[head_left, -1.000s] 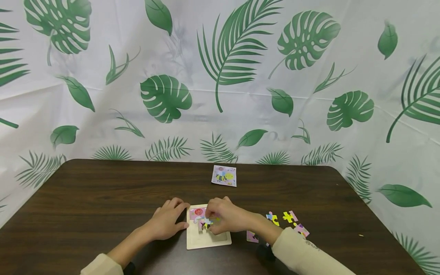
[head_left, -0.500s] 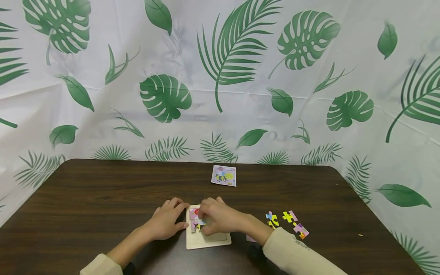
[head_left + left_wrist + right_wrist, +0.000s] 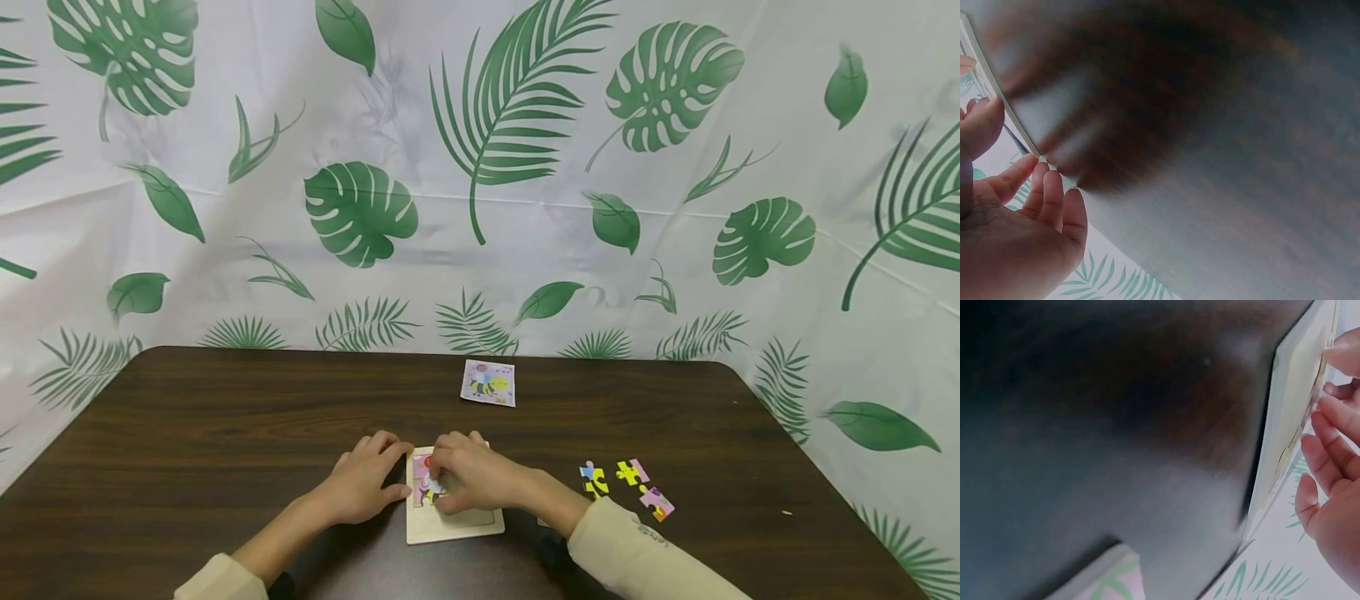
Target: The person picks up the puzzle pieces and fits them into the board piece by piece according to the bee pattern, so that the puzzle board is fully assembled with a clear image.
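A pale wooden puzzle tray (image 3: 450,529) lies on the table with pink jigsaw pieces (image 3: 421,468) in its upper left part. My left hand (image 3: 363,483) rests at the tray's left edge, thumb on the side and index finger at the far corner. Over the tray, my right hand (image 3: 480,475) has thumb and fingers curled down on a puzzle piece (image 3: 432,493) with yellow and black print, beside the pink ones. Its fingers hide much of that piece. In the right wrist view, the thumb (image 3: 1342,355) and fingertips meet the tray's face.
Several loose jigsaw pieces (image 3: 630,472) lie right of the tray, some partly behind the right forearm. A printed bee picture card (image 3: 489,383) sits farther back on the dark wooden table (image 3: 300,400). A leaf-patterned white cloth (image 3: 525,275) hangs behind the table.
My right hand has moved left over the tray with the puzzle piece, which now lies flatter against the pieces at the left. The left hand has stayed at the tray's edge.
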Available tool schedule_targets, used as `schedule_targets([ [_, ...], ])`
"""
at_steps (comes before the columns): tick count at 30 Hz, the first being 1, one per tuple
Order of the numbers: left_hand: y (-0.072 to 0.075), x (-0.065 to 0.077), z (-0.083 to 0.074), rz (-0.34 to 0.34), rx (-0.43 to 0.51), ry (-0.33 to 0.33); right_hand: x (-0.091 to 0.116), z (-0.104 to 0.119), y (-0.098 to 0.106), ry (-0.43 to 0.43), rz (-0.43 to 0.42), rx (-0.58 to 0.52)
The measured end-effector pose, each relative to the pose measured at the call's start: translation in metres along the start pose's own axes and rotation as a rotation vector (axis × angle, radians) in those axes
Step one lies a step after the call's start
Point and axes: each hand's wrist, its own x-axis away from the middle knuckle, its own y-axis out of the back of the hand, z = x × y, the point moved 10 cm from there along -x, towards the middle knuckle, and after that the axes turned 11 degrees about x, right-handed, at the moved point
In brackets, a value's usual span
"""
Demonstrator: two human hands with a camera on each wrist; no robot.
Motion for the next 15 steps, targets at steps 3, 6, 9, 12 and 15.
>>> schedule_targets([
  [3, 0.0002, -0.0003, 0.0000, 0.001, -0.001, 0.001, 0.0003, -0.0007, -0.0004, -0.009, 0.004, -0.002],
  [6, 0.0000, -0.0007, 0.0002, 0.003, 0.000, 0.004, 0.0004, -0.0014, -0.0005, -0.013, 0.006, -0.002],
  [9, -0.0001, -0.0007, 0.0003, 0.006, 0.003, 0.007, 0.0009, -0.0018, -0.0004, -0.013, 0.008, -0.009],
  [12, -0.0001, -0.0007, 0.0004, 0.008, 0.008, 0.009, 0.0021, -0.0023, -0.0001, -0.011, 0.007, -0.022],
  [15, -0.0001, -0.0006, 0.0003, 0.008, 0.009, 0.009, 0.0031, -0.0032, -0.0001, -0.010, 0.002, -0.029],
])
